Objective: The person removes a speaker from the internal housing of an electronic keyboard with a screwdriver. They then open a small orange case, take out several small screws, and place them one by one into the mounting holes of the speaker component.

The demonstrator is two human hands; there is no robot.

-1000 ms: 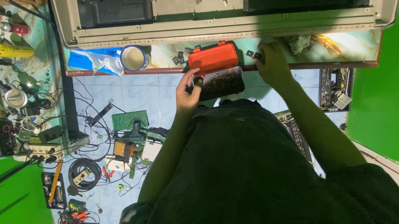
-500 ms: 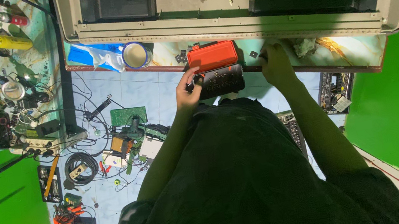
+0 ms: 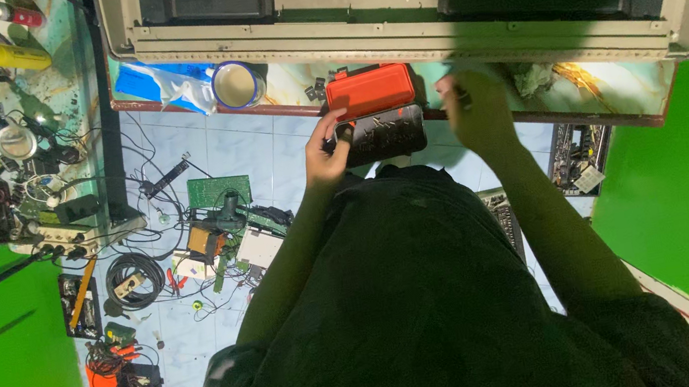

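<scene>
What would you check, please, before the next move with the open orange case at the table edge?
1. Left hand touching the dark tray of the orange case: ok, fingers rest at the tray's left end.
2. Right hand free: cannot tell, something small and dark shows at the fingers, blurred.
3. Case fully supported: not ok, the dark tray juts past the table edge over the floor.
4. Mug clear of the case: ok, it stands apart, to the left.
5. Floor below free of clutter: not ok, a green circuit board and coiled cable lie there.
6. Tray contents seated: cannot tell, too dark.
</scene>
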